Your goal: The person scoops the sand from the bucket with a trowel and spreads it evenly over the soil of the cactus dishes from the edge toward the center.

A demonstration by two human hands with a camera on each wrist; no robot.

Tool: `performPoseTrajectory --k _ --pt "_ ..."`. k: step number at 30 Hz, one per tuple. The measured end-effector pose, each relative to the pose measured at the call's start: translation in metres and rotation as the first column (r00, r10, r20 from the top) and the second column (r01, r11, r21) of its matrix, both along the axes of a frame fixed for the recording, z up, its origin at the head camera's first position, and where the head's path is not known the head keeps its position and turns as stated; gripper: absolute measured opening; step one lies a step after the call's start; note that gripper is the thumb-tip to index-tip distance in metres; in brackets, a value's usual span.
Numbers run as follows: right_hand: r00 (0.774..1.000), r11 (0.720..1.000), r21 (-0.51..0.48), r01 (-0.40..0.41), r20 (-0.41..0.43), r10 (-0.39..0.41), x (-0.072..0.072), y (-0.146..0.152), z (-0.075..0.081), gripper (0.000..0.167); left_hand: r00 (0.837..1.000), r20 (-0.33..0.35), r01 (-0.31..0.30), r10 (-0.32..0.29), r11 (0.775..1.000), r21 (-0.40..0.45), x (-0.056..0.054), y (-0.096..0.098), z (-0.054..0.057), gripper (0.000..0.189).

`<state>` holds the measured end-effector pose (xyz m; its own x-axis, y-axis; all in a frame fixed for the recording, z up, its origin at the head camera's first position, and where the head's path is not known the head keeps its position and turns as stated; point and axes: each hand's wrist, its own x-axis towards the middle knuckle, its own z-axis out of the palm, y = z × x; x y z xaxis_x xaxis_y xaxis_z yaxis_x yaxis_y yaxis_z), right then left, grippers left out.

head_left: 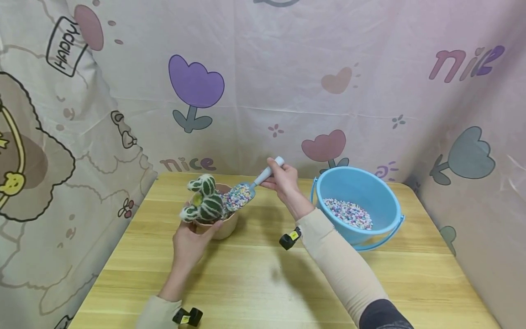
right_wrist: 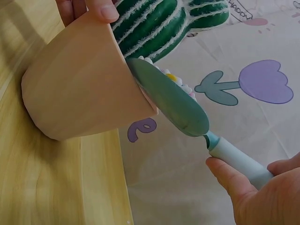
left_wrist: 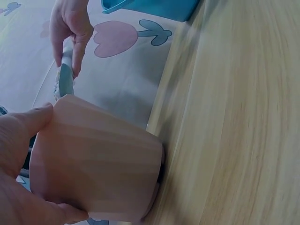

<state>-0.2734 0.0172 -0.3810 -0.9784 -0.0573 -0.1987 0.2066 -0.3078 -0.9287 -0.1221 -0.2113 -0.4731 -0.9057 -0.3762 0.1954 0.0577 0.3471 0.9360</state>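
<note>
A cactus (head_left: 211,208), green with white stripes, stands in a peach-coloured flowerpot (head_left: 225,230) on the table. My left hand (head_left: 190,241) grips the pot, with the thumb and fingers around its upper part. In my right hand (head_left: 286,182) is a small trowel (right_wrist: 171,96), held by its pale handle. Colourful pebbles (head_left: 238,197) fill the blade, which tilts down toward the pot. In the right wrist view the blade's tip is at the pot's rim, beside the cactus. Pebbles also lie inside the pot, partly hidden by the cactus and the blade.
A light blue bucket (head_left: 361,185) with a lowered handle stands at the right of the wooden table (head_left: 250,283). Colourful pebbles (head_left: 349,214) cover part of its bottom. A printed cloth (head_left: 263,59) hangs behind the table and along both sides.
</note>
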Motion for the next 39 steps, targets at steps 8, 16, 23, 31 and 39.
performPoseTrajectory --k 8,16,23,31,39 --pt "1.0 1.0 0.004 -0.001 -0.005 0.001 0.001 0.0 0.0 0.035 1.0 0.0 -0.029 0.029 0.999 -0.042 0.0 0.003 -0.001 0.101" --pt "1.0 1.0 -0.003 -0.015 -0.008 0.015 0.002 0.0 0.002 0.037 0.999 0.025 -0.021 0.022 0.998 -0.054 0.0 0.0 -0.001 0.104" --pt "1.0 1.0 -0.009 -0.013 0.002 0.013 0.001 0.0 0.0 0.035 0.976 0.145 0.179 -0.163 0.979 -0.099 -0.001 -0.034 0.007 0.13" --pt "1.0 1.0 -0.003 -0.009 0.007 0.009 0.0 0.0 -0.002 0.034 0.93 0.143 0.357 -0.339 0.925 -0.131 -0.014 -0.06 0.007 0.127" --pt "1.0 1.0 0.001 -0.009 0.003 0.009 0.001 0.0 0.0 0.031 0.942 0.096 0.333 -0.322 0.932 -0.144 -0.018 -0.055 0.003 0.117"
